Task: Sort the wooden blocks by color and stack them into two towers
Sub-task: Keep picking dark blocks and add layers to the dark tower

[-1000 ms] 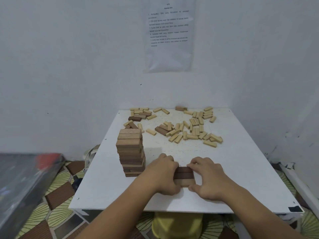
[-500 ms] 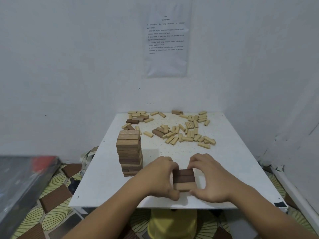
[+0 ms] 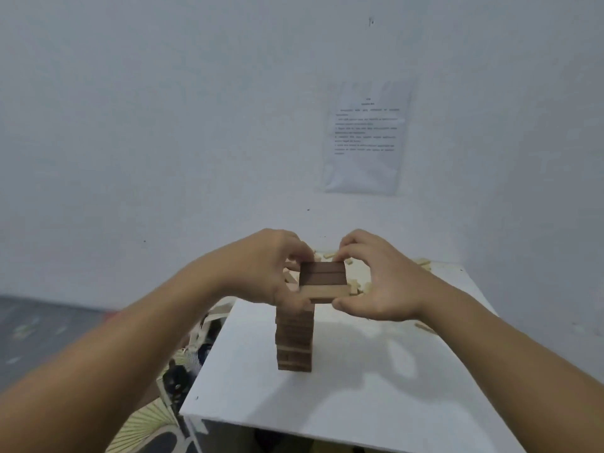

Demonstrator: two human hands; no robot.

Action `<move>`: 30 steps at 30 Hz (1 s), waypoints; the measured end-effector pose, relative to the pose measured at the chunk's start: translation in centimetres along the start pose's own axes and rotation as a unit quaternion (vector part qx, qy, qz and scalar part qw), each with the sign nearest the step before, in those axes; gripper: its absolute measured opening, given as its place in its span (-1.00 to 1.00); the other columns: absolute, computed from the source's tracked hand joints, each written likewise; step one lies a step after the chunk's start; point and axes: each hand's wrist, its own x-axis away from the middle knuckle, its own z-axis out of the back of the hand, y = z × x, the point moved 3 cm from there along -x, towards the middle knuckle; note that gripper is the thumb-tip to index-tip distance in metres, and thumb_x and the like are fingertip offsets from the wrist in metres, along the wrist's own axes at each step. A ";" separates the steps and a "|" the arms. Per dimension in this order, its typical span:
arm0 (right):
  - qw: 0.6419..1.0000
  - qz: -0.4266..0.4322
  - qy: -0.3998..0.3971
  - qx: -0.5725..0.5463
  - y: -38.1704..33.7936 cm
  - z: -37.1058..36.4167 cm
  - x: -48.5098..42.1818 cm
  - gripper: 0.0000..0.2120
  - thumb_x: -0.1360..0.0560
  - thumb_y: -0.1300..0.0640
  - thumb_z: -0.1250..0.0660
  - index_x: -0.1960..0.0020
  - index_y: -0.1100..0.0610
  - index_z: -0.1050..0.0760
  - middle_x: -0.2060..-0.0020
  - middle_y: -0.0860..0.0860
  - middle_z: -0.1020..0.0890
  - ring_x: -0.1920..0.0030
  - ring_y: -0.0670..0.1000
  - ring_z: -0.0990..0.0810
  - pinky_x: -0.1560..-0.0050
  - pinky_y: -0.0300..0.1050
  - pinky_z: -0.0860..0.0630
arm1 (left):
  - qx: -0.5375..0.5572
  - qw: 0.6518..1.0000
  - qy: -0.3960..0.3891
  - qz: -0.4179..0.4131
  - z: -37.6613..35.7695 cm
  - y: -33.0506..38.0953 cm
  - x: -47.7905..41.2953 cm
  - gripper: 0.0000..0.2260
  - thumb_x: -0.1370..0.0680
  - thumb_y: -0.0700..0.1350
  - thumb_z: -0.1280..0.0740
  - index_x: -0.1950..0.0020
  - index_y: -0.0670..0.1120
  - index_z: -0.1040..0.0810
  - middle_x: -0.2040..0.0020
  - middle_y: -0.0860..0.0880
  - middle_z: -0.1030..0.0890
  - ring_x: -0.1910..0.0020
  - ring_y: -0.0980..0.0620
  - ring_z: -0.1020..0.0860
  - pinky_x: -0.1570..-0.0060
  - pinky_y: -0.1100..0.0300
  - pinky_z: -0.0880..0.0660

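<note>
A layer of three brown blocks [image 3: 323, 280], two dark and one lighter at the front, is held in the air between both hands. My left hand [image 3: 268, 268] grips its left end and my right hand [image 3: 376, 276] grips its right end. The layer hovers just above the top of the brown tower [image 3: 294, 338], which stands on the white table [image 3: 376, 387]. Light-coloured loose blocks [image 3: 358, 286] lie scattered behind my hands, mostly hidden by them.
A printed sheet [image 3: 364, 138] hangs on the white wall behind the table. Left of the table there is patterned floor [image 3: 147, 426] and a dark, blurred surface [image 3: 39, 325]. The table's near edge runs along the bottom.
Both hands have lifted the three-block layer off the table and carried it left and up to just above the brown tower. The camera has tilted up and left.
</note>
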 end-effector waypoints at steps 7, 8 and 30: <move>0.997 -0.063 -0.036 -0.006 1.2 -4.4 -5.8 -0.40 -0.30 -0.22 -0.55 -0.26 -0.04 -0.51 -0.15 -0.23 -0.40 -0.21 -0.11 -0.43 -0.21 -0.04 -0.49 | -0.007 0.998 -0.043 0.037 -0.5 -6.5 -2.9 -0.48 -0.34 0.10 -0.58 -0.28 0.16 -0.58 -0.16 0.22 -0.51 -0.20 0.21 -0.48 -0.25 0.06 -0.51; 0.997 -0.068 -0.041 -0.006 1.6 -5.0 -6.0 -0.41 -0.32 -0.19 -0.56 -0.26 -0.03 -0.51 -0.15 -0.22 -0.40 -0.21 -0.10 -0.44 -0.19 -0.06 -0.49 | -0.006 0.998 -0.047 0.037 -0.9 -7.0 -3.2 -0.47 -0.35 0.08 -0.58 -0.30 0.15 -0.57 -0.16 0.21 -0.51 -0.21 0.20 -0.48 -0.25 0.08 -0.50; 0.990 -0.103 -0.089 -0.022 4.1 -9.5 -6.3 -0.35 -0.18 -0.36 -0.46 -0.19 -0.10 -0.50 -0.16 -0.21 -0.39 -0.31 -0.04 -0.43 -0.29 0.08 -0.54 | 0.001 0.997 -0.074 0.035 -4.6 -9.1 -3.9 -0.47 -0.37 0.07 -0.58 -0.32 0.11 -0.57 -0.17 0.21 -0.53 -0.22 0.17 -0.47 -0.22 0.16 -0.48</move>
